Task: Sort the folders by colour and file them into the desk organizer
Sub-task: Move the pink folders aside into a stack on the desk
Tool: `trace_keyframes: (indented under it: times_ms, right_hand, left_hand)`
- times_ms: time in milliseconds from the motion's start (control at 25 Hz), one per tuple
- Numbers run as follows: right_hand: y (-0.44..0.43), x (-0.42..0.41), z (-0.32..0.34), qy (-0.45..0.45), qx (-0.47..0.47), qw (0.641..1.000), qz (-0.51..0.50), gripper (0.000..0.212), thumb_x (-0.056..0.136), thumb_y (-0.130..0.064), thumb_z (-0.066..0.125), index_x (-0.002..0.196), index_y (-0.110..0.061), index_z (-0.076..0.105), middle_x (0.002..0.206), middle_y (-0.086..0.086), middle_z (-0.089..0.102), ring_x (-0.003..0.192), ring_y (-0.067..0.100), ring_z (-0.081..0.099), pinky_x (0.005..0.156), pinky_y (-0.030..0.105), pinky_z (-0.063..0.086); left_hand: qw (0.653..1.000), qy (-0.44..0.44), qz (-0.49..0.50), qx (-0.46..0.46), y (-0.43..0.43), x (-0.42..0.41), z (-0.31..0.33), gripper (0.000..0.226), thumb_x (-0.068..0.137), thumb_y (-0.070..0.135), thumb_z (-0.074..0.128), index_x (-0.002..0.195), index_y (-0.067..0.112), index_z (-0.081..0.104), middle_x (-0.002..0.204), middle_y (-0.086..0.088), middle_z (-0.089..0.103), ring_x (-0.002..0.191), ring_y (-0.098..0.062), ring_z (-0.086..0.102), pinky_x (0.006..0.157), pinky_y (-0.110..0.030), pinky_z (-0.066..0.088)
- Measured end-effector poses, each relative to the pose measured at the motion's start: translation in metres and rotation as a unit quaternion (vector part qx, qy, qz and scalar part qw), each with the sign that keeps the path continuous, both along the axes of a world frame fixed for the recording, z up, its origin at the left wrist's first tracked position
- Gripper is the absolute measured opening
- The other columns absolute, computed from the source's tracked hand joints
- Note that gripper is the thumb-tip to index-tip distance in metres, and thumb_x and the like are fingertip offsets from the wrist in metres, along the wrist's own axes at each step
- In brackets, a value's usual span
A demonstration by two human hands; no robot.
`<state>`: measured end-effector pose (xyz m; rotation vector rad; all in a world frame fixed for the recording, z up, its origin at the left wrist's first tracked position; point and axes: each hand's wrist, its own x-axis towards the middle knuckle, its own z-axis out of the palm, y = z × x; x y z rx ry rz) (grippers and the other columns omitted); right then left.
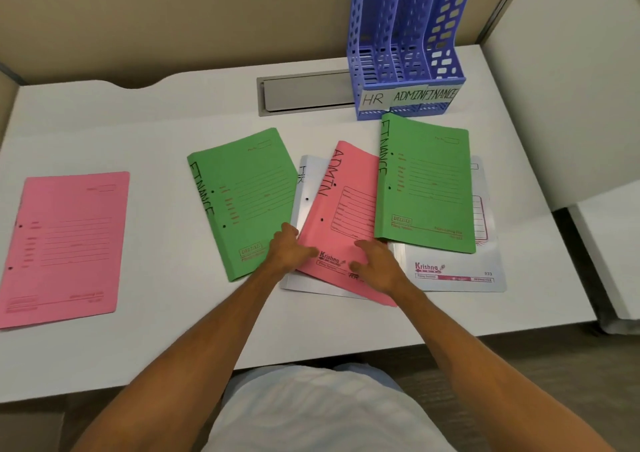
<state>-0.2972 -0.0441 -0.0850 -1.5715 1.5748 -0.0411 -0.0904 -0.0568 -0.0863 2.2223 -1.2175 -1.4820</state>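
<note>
A blue desk organizer (408,53) with slots labelled HR, ADMIN and FINANCE stands at the back right. In front of it folders lie spread: a green FINANCE folder (242,192), a pink ADMIN folder (343,209), a second green FINANCE folder (426,181), a white HR folder (304,188) underneath and another white folder (457,271) at the right. A pink folder (65,244) lies alone at the far left. My left hand (289,251) rests where the left green folder meets the pink ADMIN folder. My right hand (377,264) lies flat on the ADMIN folder, fingers spread.
The white desk (156,347) has a grey cable flap (304,93) at the back, left of the organizer. Beige partition walls close the back and right. A white unit (609,251) stands beyond the desk's right edge.
</note>
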Motion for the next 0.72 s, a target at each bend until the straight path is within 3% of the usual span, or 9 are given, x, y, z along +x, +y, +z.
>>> trace_keyframes:
  times_ms: [80, 200, 360, 480, 600, 720]
  right_hand:
    - [0.002, 0.003, -0.002, -0.015, 0.004, 1.000, -0.017, 0.057, 0.089, -0.025, 0.067, 0.140, -0.009, 0.047, 0.141, 0.010, 0.049, 0.127, 0.026, 0.046, 0.104, 0.035, 0.037]
    - [0.002, 0.005, -0.005, -0.015, 0.007, 0.999, -0.029, 0.059, 0.088, -0.027, 0.067, 0.141, -0.013, 0.045, 0.141, 0.009, 0.050, 0.126, 0.026, 0.048, 0.104, 0.038, 0.040]
    - [-0.004, 0.004, -0.001, -0.020, 0.000, 0.999, -0.046, 0.054, 0.088, -0.021, 0.067, 0.137, -0.009, 0.049, 0.132, 0.010, 0.056, 0.105, 0.021, 0.055, 0.087, 0.030, 0.046]
    - [-0.009, 0.003, 0.004, -0.012, -0.018, 0.997, -0.074, 0.046, 0.089, -0.016, 0.064, 0.133, -0.005, 0.053, 0.124, 0.012, 0.062, 0.086, 0.014, 0.052, 0.076, 0.023, 0.042]
    - [-0.014, 0.005, 0.008, -0.023, -0.045, 0.994, -0.093, 0.036, 0.089, -0.014, 0.062, 0.124, -0.005, 0.060, 0.118, 0.011, 0.065, 0.090, 0.014, 0.055, 0.080, 0.024, 0.042]
    - [-0.019, 0.014, 0.013, -0.060, -0.046, 0.992, -0.101, 0.031, 0.089, -0.014, 0.063, 0.119, -0.008, 0.063, 0.115, 0.006, 0.066, 0.097, 0.016, 0.059, 0.083, 0.026, 0.043]
  left_hand:
    - [0.999, 0.018, 0.030, 0.033, -0.005, -0.003, 0.001, 0.070, 0.072, 0.023, 0.084, 0.123, 0.007, 0.040, 0.118, -0.013, 0.057, 0.099, -0.029, 0.064, 0.085, -0.043, 0.058]
    - [0.999, -0.022, -0.005, 0.033, -0.008, -0.012, 0.003, 0.060, 0.066, 0.030, 0.086, 0.109, 0.008, 0.051, 0.113, -0.011, 0.061, 0.097, -0.026, 0.064, 0.084, -0.042, 0.058]
    - [0.999, -0.029, -0.025, -0.013, -0.011, -0.030, 0.004, 0.073, 0.067, 0.022, 0.086, 0.120, 0.002, 0.040, 0.117, -0.017, 0.057, 0.094, -0.026, 0.059, 0.075, -0.035, 0.055]
    - [0.999, 0.001, -0.037, -0.015, -0.012, -0.033, 0.007, 0.059, 0.081, 0.009, 0.074, 0.121, 0.006, 0.032, 0.118, -0.017, 0.058, 0.090, -0.028, 0.061, 0.073, -0.035, 0.057]
    - [0.998, 0.060, -0.021, -0.022, -0.018, -0.018, 0.018, 0.041, 0.087, 0.002, 0.064, 0.117, 0.009, 0.037, 0.117, -0.015, 0.058, 0.092, -0.030, 0.065, 0.075, -0.043, 0.061]
    - [0.987, 0.160, 0.025, -0.007, -0.022, 0.006, 0.038, 0.039, 0.088, -0.001, 0.059, 0.119, 0.013, 0.041, 0.118, -0.015, 0.057, 0.094, -0.032, 0.067, 0.076, -0.045, 0.061]
